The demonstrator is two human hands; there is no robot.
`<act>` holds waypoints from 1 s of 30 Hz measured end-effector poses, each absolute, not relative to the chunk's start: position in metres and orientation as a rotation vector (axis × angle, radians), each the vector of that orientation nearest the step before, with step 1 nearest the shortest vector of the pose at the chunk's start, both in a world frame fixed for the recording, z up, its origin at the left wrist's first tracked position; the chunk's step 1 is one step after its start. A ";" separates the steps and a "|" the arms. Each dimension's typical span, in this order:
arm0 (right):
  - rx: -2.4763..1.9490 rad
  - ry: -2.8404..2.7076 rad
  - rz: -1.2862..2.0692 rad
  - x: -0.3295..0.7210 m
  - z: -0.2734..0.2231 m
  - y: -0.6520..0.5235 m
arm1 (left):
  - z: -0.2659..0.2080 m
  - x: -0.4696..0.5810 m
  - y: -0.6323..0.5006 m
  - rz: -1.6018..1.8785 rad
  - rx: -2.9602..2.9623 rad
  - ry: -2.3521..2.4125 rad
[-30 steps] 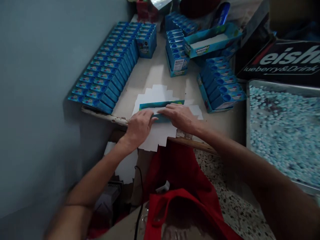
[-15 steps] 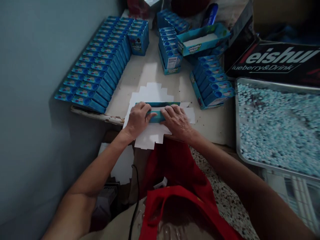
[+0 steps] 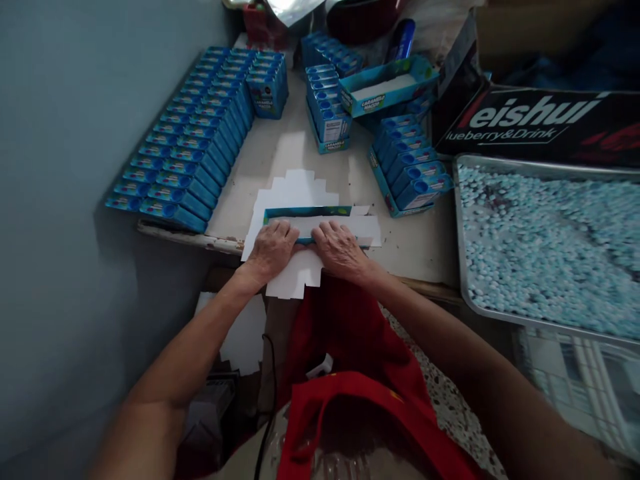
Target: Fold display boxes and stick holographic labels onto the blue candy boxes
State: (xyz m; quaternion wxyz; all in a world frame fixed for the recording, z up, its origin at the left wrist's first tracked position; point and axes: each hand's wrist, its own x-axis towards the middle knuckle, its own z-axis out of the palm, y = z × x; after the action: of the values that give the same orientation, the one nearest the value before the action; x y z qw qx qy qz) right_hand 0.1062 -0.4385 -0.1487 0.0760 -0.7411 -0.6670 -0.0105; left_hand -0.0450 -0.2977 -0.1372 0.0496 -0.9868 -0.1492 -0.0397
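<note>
The left hand [image 3: 273,248] is closed on the near wall of a half-folded carton tray [image 3: 307,227], its fingers curled over the edge; the right hand [image 3: 340,248] grips that same wall further along, and the two hands are apart, with a short strip of blue showing between them; the carton tray lies near the front edge of the worktop [image 3: 273,150], its white inside facing up, its far blue wall standing and its right end open, white flaps spread out; beneath it are white card blanks [image 3: 300,188] with stepped edges, jutting over the front edge toward the person's red apron [image 3: 350,333]; on the left, by the wall, small blue boxes [image 3: 185,143] stand in long, tight rows; beyond the hands are a narrow filled tray [image 3: 327,127] and, to the right, another filled tray [image 3: 407,167], its boxes leaning; an empty blue tray [image 3: 370,100] sits tilted between and behind them; at far right a metal pan [image 3: 463,267] holds a spread of pale blue and white pieces [image 3: 545,247], just in front of a black cardboard box [image 3: 535,123].
</note>
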 end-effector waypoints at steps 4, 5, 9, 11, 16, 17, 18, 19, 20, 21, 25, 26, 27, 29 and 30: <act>-2.198 -2.002 0.068 0.112 -0.142 -0.434 | -0.133 -0.044 -0.294 -0.084 -3.076 -0.476; -2.189 -1.996 0.126 0.114 -0.138 -0.433 | -0.132 -0.046 -0.294 -0.083 -3.090 -0.498; -2.078 -2.073 0.394 0.128 -0.123 -0.432 | -0.128 -0.056 -0.301 -0.115 -3.119 -0.591; -1.962 -2.179 0.455 0.137 -0.120 -0.434 | -0.126 -0.062 -0.306 -0.158 -3.087 -0.648; -1.897 -2.280 0.387 0.154 -0.121 -0.437 | -0.121 -0.057 -0.320 -0.024 -3.121 -0.705; -1.901 -2.288 0.361 0.156 -0.121 -0.435 | -0.117 -0.053 -0.324 0.042 -3.125 -0.753; -1.894 -2.302 0.333 0.157 -0.121 -0.433 | -0.113 -0.048 -0.327 0.119 -3.118 -0.821; -1.882 -2.320 0.305 0.159 -0.121 -0.430 | -0.107 -0.044 -0.331 0.212 -3.114 -0.886; -1.865 -2.339 0.276 0.161 -0.120 -0.428 | -0.100 -0.040 -0.333 0.316 -3.131 -0.926; -1.844 -2.356 0.244 0.163 -0.120 -0.426 | -0.093 -0.036 -0.333 0.400 -3.166 -0.943; -1.726 -2.247 0.137 0.172 -0.121 -0.431 | -0.076 -0.021 -0.308 -0.026 -3.245 -1.165; -1.732 -2.126 0.125 0.172 -0.122 -0.433 | -0.077 -0.017 -0.296 -0.235 -3.196 -1.287; -1.773 -1.953 0.120 0.172 -0.124 -0.435 | -0.081 -0.011 -0.284 -0.386 -3.151 -1.411; -1.933 -1.522 0.141 0.169 -0.128 -0.435 | -0.093 0.003 -0.260 -0.477 -3.164 -1.613; -2.023 -1.322 0.168 0.166 -0.132 -0.432 | -0.100 0.012 -0.251 -0.446 -3.225 -1.672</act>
State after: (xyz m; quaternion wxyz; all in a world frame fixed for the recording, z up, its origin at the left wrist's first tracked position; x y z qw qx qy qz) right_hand 0.1660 -0.4320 -0.1323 0.3519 -0.7817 -0.5109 0.0647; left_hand 0.0118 -0.2513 -0.1002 -0.2565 -0.8517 -0.4416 -0.1177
